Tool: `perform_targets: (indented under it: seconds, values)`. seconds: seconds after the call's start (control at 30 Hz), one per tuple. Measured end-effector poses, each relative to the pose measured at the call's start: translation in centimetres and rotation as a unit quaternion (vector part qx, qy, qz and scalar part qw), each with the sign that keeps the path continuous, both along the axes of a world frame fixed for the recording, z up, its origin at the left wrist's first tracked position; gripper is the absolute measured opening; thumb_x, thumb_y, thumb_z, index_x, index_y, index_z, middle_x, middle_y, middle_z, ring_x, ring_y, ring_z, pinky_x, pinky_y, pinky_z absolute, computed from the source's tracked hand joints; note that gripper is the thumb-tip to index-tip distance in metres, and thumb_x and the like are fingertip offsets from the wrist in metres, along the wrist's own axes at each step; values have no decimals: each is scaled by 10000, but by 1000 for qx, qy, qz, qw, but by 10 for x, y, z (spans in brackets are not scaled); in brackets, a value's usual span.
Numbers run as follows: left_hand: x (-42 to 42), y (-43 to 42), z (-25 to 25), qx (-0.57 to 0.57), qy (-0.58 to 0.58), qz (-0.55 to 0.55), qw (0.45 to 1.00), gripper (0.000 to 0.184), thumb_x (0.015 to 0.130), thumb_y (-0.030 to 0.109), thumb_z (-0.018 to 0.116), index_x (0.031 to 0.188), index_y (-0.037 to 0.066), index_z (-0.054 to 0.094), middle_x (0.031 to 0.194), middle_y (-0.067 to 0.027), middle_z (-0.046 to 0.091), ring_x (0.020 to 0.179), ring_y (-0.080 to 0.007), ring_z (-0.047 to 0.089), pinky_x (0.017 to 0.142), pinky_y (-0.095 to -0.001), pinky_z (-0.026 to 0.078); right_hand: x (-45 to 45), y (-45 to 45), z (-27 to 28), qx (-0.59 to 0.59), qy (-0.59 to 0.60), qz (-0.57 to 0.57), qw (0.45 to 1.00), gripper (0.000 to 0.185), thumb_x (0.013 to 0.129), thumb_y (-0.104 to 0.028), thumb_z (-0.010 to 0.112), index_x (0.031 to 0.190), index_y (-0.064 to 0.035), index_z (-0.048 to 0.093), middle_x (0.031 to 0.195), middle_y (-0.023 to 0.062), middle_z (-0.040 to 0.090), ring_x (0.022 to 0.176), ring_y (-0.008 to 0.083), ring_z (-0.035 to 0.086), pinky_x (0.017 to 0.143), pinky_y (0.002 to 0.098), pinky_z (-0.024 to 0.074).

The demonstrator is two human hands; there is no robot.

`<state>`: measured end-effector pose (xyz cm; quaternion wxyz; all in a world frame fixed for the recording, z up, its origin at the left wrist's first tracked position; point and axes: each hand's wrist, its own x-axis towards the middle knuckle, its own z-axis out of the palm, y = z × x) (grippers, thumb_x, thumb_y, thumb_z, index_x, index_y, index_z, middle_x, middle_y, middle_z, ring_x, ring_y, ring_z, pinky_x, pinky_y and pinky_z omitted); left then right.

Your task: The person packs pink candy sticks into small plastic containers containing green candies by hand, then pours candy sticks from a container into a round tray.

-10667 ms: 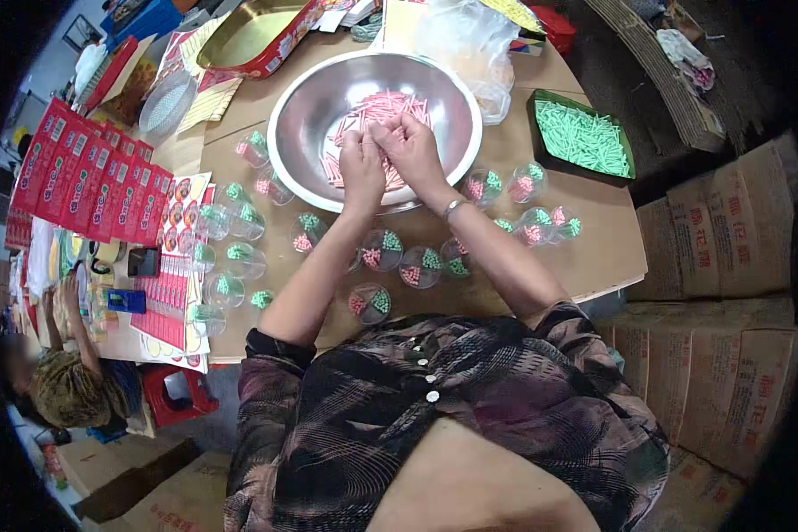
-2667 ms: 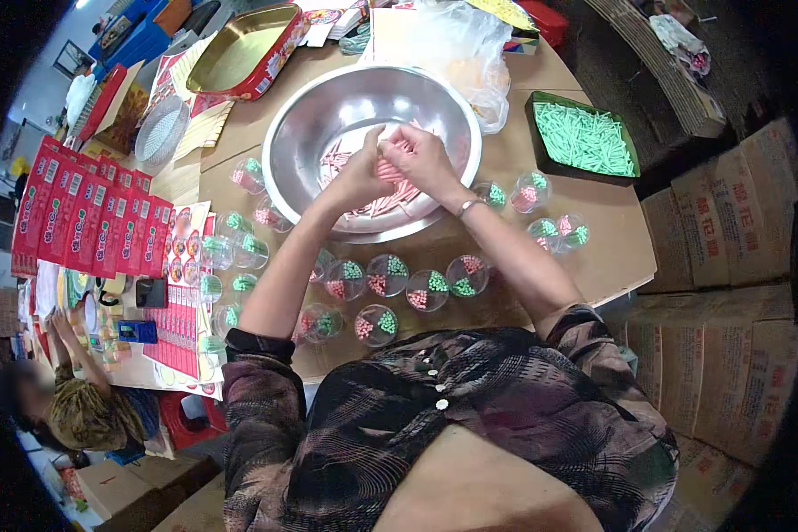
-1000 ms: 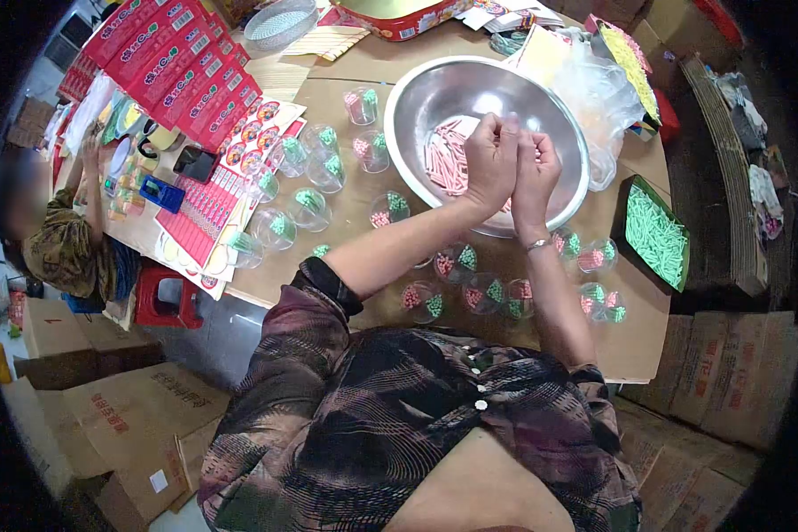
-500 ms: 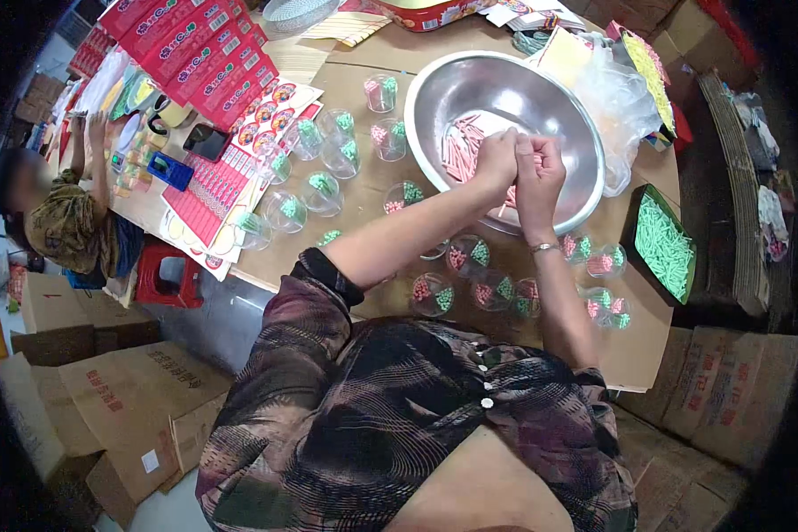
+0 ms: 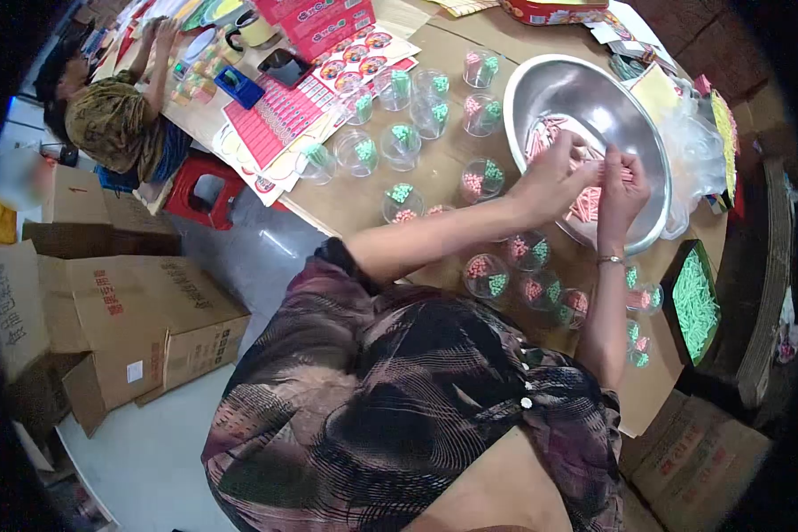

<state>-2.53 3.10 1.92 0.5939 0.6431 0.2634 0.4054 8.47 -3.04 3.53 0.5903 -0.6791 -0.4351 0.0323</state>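
Note:
My right hand (image 5: 623, 197) is closed around a small bundle of pink sticks (image 5: 628, 175), over the right part of a large steel bowl (image 5: 634, 124). Close beside it, my left hand (image 5: 554, 180) has curled fingers reaching toward the bundle; what lies in them is hidden. Loose pink sticks (image 5: 585, 206) lie in the bowl under both hands. Clear plastic cups stand around the bowl; one cup (image 5: 486, 277) near my left forearm holds pink and green sticks. Another cup (image 5: 401, 146), farther left, shows green ones.
A dark tray of green sticks (image 5: 696, 306) sits at the table's right edge. Red printed sheets (image 5: 279, 120), red boxes (image 5: 328, 27) and a blue object (image 5: 239, 87) lie to the left. Another person (image 5: 115, 124) works at the far left. Cardboard boxes (image 5: 151, 310) stand below.
The view has swung left, so the table appears farther right. My hands, pressed together before, have come slightly apart, and pink sticks now show in my right hand.

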Motion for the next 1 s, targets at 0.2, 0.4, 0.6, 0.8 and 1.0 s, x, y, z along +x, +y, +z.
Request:
perform_targets:
  seconds: [0.2,0.4,0.6,0.8,1.0]
  values:
    - [-206,51,-9,299,160,454,824,640,740,131,661,1290,-5,364,1280,-201,392,1174,-330,411,1045,-414,298,55,-3,-50,-352,-65,153,921,249,859,-248,677,730,-45,613,548,-22,513,464,75,433,454,209,371]
    - [-297,56,-69,101,310,407,853,989,698,141,748,1450,-33,130,1430,-324,247,1307,-410,322,1077,-465,311,48,10,-43,-408,59,239,879,321,832,-313,662,676,-41,595,575,0,499,495,95,423,451,243,347]
    - [-298,74,-112,77,286,399,868,919,740,104,750,1426,-41,157,1360,-303,371,1156,-383,500,1008,-379,399,39,9,-40,-403,3,202,893,334,857,-306,635,662,-36,604,555,26,498,502,124,459,491,257,403]
    - [-296,69,-90,92,251,394,879,802,708,77,773,1340,-24,291,1256,-247,437,1104,-319,504,965,-367,420,45,2,-34,-350,102,181,913,271,861,-277,625,717,-47,610,566,12,528,464,106,461,440,234,399]
    - [-243,68,-55,135,106,330,928,688,718,71,762,1283,11,374,1157,-135,464,1015,-239,503,914,-328,440,57,-9,-28,-217,398,190,871,211,908,-229,627,873,-23,649,603,-15,565,437,41,475,371,163,392]
